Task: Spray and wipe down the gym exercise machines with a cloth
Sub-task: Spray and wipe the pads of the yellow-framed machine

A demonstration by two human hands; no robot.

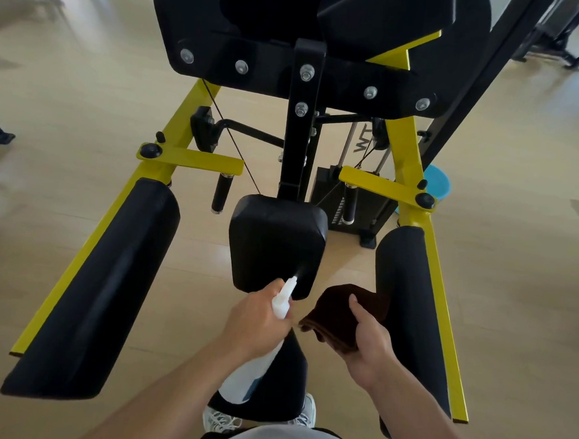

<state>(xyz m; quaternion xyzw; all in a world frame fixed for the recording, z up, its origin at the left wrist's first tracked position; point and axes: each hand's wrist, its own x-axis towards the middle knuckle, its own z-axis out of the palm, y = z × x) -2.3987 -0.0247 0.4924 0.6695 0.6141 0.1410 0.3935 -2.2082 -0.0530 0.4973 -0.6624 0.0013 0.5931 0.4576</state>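
Machine: we stand at its near end; a yellow frame with black pads fills most of the view on a pale wood floor.
Side pads: two long black rolls run along the yellow rails, left and right of us; they look firm and smooth, likely slick once wet.
Centre pad: a squarish black cushion on the upright post, just ahead of our hands; a faint mist shows at its near edge.
Bucket: blue, on the floor behind the right rail, partly hidden.
Bottle: white plastic sprayer, nozzle aimed at the centre pad; we judge it light and rigid, best held at the neck under the trigger.
Cloth: dark brown, folded, soft and limp; we judge it needs a bunched hold so it does not trail.
Left hand: curled round the bottle's neck, fingers at the trigger.
Right hand: holds the folded cloth, thumb on top, just beside the bottle.
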